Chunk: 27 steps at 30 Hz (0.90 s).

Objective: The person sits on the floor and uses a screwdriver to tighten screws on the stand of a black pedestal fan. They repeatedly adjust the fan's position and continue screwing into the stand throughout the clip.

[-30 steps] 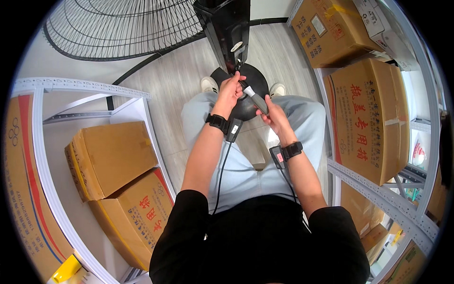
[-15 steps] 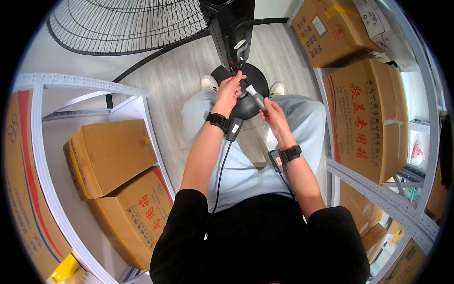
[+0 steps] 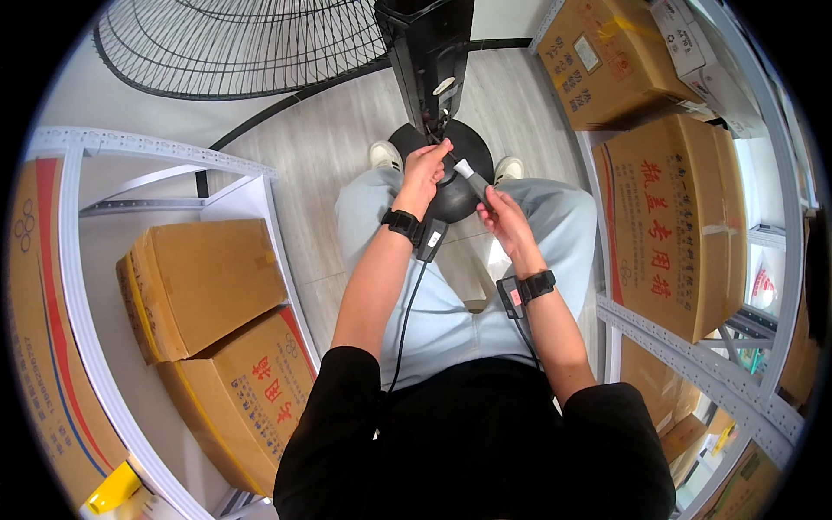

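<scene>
Before me stands a black floor fan, its column [image 3: 426, 65] rising from a round black base [image 3: 472, 143] between my feet. My left hand [image 3: 422, 176] is closed in a pinch just below the column's lower end; what its fingertips hold is too small to make out. In my right hand [image 3: 510, 224] is a slim grey tool [image 3: 474, 183] with a flared white end, gripped by its grey part. The white end points up and left toward my left hand. Dark parts behind it blend with the base, so I cannot tell whether its tip touches anything.
The fan's wire guard [image 3: 243, 52] spreads at the upper left. Light metal shelving [image 3: 156, 149] on the left holds cardboard boxes [image 3: 212, 277]. Another rack [image 3: 693, 364] on the right carries more cartons [image 3: 672, 217]. My knees flank the base; thin black cables [image 3: 407, 321] run from wrist-worn devices.
The view has shifted slightly, with the fan appearing a little lower and farther right. Both hands keep nearly the same hold, and the grey tool remains in my right hand.
</scene>
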Each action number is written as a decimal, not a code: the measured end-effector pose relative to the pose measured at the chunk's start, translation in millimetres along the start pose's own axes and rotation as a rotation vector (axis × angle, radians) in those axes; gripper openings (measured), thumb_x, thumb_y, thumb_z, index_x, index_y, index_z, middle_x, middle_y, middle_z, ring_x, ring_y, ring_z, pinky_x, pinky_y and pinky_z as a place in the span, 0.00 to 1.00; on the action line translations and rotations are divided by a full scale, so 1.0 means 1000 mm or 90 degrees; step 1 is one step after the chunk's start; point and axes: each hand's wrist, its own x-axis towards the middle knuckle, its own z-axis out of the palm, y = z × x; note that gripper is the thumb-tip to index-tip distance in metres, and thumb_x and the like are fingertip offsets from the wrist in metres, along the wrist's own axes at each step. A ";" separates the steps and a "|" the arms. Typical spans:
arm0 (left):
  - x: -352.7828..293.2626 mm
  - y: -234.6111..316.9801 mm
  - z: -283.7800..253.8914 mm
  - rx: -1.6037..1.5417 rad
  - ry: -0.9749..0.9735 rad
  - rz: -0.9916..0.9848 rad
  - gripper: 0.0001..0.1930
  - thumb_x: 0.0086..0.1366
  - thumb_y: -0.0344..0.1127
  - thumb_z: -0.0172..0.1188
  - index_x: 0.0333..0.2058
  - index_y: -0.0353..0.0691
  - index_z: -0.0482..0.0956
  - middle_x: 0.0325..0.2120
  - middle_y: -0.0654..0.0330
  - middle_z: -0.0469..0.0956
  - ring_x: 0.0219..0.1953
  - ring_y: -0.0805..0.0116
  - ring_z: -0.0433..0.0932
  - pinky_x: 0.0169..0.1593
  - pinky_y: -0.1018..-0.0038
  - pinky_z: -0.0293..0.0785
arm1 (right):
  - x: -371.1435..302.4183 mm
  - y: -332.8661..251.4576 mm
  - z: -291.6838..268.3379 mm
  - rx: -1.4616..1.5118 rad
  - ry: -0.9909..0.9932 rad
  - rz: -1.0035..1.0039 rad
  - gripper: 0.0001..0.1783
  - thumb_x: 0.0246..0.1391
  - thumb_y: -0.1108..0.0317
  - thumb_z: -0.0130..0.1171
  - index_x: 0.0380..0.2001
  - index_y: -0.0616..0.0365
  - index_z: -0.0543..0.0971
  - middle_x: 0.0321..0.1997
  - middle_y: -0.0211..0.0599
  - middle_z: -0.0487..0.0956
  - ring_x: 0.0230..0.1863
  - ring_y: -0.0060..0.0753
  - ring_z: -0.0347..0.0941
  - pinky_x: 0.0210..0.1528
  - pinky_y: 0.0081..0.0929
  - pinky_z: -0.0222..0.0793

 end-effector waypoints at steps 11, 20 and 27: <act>0.000 0.000 -0.003 0.002 0.011 0.021 0.13 0.55 0.39 0.69 0.28 0.39 0.75 0.16 0.73 0.63 0.15 0.85 0.56 0.15 0.85 0.48 | -0.004 -0.011 -0.003 0.002 -0.081 0.159 0.30 0.62 0.43 0.44 0.43 0.64 0.71 0.29 0.35 0.79 0.24 0.19 0.73 0.22 0.13 0.65; -0.002 0.001 0.002 0.003 0.026 -0.011 0.12 0.56 0.38 0.68 0.27 0.39 0.75 0.15 0.73 0.62 0.15 0.85 0.57 0.15 0.85 0.50 | -0.008 0.006 0.013 -0.055 0.045 -0.137 0.15 0.58 0.57 0.57 0.42 0.54 0.70 0.31 0.29 0.75 0.30 0.18 0.72 0.28 0.11 0.66; 0.004 -0.003 -0.006 -0.041 -0.002 0.015 0.14 0.53 0.38 0.70 0.28 0.36 0.75 0.19 0.68 0.70 0.15 0.83 0.58 0.16 0.85 0.50 | -0.013 -0.023 0.011 0.026 -0.006 0.179 0.18 0.57 0.57 0.59 0.43 0.56 0.70 0.31 0.31 0.75 0.28 0.20 0.71 0.29 0.14 0.67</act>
